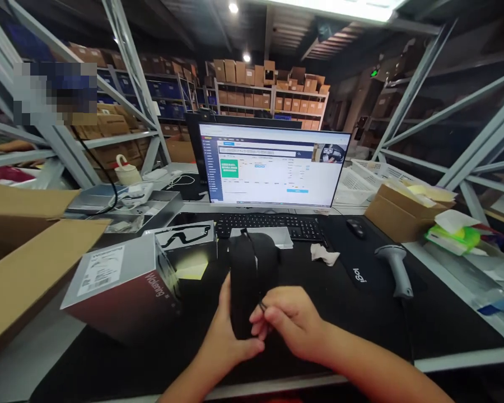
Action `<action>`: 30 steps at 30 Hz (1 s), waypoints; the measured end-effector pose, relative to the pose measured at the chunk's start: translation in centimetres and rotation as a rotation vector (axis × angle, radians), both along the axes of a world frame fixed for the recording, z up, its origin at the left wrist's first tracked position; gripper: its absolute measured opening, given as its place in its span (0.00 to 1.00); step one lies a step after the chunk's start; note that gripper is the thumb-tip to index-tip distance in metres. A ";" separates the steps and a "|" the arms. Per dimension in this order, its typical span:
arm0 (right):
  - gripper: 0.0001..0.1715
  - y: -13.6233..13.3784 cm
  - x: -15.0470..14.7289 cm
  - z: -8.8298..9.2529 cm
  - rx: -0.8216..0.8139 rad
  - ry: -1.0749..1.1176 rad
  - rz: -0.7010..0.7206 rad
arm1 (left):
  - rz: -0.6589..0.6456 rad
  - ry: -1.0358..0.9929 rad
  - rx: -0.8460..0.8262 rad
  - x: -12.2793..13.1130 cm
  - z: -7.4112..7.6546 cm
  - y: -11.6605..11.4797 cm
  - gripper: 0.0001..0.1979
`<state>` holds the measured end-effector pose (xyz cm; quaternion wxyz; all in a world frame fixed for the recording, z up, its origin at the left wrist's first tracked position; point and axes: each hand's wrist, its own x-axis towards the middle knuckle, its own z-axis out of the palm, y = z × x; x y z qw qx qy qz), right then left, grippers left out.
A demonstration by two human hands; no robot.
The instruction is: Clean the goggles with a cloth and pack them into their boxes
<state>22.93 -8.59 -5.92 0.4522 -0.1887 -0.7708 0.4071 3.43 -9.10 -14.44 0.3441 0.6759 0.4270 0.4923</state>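
A black case (252, 260) with a rounded top stands tilted up over the dark desk mat. A seam, apparently its zipper, runs down from the top. My left hand (227, 333) grips the case from the left and below, thumb toward me. With pinched fingers, my right hand (292, 319) holds a small dark pull at the case's near side; the pull is mostly hidden. Left of the case stands a grey and reddish box (126, 291) marked Wakening. Behind that box lies a white sleeve (187, 238) with a picture of glasses, beside a yellow paper note (192, 271).
A monitor (273, 168) and keyboard (269, 219) are in front. A barcode scanner (392, 266), mouse (355, 226) and crumpled tissue (325, 254) lie to the right. An open carton (46, 280) reaches in from the left; another carton (397, 215) stands back right.
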 end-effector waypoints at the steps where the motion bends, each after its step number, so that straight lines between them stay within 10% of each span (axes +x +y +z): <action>1: 0.25 -0.4 0.1 0.2 0.047 -0.044 0.001 | -0.052 -0.002 -0.046 0.5 0.0 -0.2 0.61; 12: 0.31 0.9 6.2 3.1 -0.370 0.031 -0.503 | -0.020 0.458 0.223 2.0 3.4 0.5 0.50; 17: 0.28 -0.1 5.5 2.6 0.054 -0.064 -0.540 | -0.023 0.312 0.061 2.0 4.3 1.2 0.42; 22: 0.27 -2.8 1.7 -1.8 0.658 -0.282 -0.637 | 0.071 0.022 -0.194 3.0 3.2 1.5 0.47; 30: 0.24 -4.2 3.5 -0.1 0.378 -0.285 -0.494 | 0.108 0.059 -0.212 3.3 2.6 1.3 0.55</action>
